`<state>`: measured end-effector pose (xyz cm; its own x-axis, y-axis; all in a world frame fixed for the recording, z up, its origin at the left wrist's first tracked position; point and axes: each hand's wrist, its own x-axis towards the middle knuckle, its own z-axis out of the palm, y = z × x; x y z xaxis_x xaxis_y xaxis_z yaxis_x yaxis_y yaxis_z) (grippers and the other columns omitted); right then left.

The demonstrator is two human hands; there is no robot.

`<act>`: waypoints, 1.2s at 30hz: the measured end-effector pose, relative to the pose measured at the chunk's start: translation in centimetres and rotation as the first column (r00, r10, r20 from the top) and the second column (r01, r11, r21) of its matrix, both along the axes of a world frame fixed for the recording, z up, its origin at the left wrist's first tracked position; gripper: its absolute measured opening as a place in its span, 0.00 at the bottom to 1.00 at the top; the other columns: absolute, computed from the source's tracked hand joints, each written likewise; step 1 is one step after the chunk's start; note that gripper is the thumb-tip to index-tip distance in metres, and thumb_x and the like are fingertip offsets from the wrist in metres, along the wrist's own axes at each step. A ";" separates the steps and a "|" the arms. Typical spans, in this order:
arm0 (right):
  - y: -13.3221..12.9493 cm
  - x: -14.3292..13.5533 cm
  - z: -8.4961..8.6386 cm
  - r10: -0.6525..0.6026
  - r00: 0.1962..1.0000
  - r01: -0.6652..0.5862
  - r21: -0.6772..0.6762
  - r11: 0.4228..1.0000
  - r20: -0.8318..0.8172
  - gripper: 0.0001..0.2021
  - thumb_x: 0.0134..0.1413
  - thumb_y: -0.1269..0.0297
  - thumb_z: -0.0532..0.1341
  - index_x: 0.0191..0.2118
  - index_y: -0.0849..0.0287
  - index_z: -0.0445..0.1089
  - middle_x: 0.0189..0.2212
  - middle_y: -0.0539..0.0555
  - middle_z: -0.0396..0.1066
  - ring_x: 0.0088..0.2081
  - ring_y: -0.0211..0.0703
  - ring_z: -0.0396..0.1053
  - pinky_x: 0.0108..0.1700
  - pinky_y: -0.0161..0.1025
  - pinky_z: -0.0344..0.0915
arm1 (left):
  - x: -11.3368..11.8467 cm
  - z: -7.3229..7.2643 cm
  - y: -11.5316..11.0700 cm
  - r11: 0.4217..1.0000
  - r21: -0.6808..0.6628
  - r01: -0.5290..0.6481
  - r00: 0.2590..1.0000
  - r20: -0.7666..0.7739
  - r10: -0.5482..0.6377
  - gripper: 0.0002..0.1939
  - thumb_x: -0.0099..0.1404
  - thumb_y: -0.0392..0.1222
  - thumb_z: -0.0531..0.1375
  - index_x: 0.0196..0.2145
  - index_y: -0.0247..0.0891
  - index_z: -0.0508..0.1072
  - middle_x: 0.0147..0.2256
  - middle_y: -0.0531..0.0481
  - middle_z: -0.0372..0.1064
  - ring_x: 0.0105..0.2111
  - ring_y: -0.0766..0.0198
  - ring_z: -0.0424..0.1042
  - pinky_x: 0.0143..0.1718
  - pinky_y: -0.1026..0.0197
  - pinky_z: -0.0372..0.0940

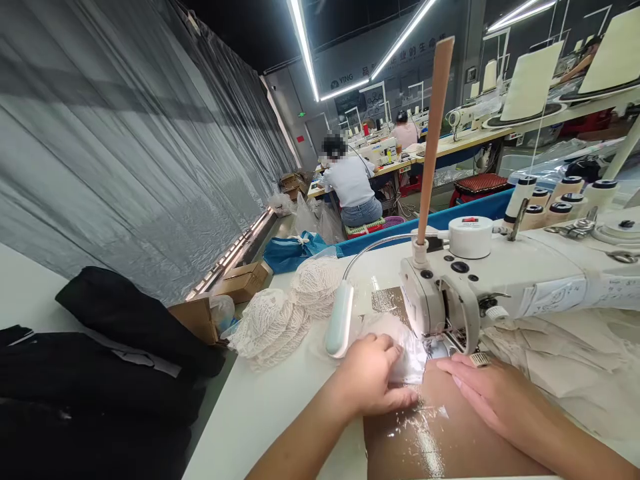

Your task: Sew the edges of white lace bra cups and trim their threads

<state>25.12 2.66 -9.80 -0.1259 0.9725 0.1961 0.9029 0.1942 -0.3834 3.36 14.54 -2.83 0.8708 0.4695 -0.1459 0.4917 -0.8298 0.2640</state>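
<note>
Rumpled white fabric, left hand loosely curved over it, right hand flattened on glossy brown sheeting

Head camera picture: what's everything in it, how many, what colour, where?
White fabric: one piece, white, centre
Brown sheet: one, brown, lower centre
Sewing machine: one close up, white, right
Table: one, white, under machine
Lamp: one, pale green and white, left of machine
Lace piles: two, cream, left of lamp
Sheer cloth: count unclear, beige, right
Stick: one, brown, upright on machine
Thread cones: many, white and tan, right
Curtain: count unclear, grey, left
Boxes: several, brown, by curtain
Dark cloth: count unclear, black, lower left
People: at least two, white and pink tops, back
Lights: several, white, ceiling
Left hand: one, on white fabric
Right hand: one, on brown sheet
</note>
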 end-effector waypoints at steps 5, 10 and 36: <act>0.0 -0.4 0.7 0.072 0.995 -0.067 0.072 0.995 -0.073 0.17 0.60 0.72 0.48 0.42 0.50 0.71 0.36 0.53 0.76 0.30 0.44 0.74 0.29 0.38 0.66 | -1.5 1.9 -2.5 0.925 -0.372 -0.072 0.996 -0.073 0.048 0.31 0.58 0.65 0.61 0.53 0.43 0.73 0.37 0.48 0.75 0.32 0.57 0.73 0.31 0.62 0.66; 0.0 -0.4 1.0 0.118 0.986 -0.105 0.113 0.988 -0.116 0.17 0.59 0.74 0.48 0.43 0.49 0.71 0.35 0.51 0.76 0.30 0.43 0.73 0.30 0.38 0.65 | -1.4 1.3 -2.5 0.952 -0.298 0.067 0.989 0.145 -0.024 0.26 0.60 0.56 0.63 0.53 0.40 0.72 0.44 0.46 0.73 0.43 0.55 0.72 0.44 0.60 0.67; -0.2 -1.5 -1.6 0.018 0.985 -0.084 0.392 0.916 0.170 0.19 0.59 0.56 0.58 0.52 0.60 0.62 0.41 0.61 0.77 0.32 0.52 0.78 0.29 0.45 0.73 | 0.0 -4.1 1.2 0.683 -0.727 -0.071 0.898 0.251 0.360 0.20 0.67 0.53 0.52 0.23 0.38 0.58 0.23 0.57 0.50 0.24 0.69 0.50 0.25 0.65 0.49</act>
<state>23.66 2.51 -11.39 -0.2351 0.8102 0.5370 0.9303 0.3476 -0.1171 3.35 15.78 -6.97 0.8122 0.5421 -0.2156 0.3859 -0.2222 0.8954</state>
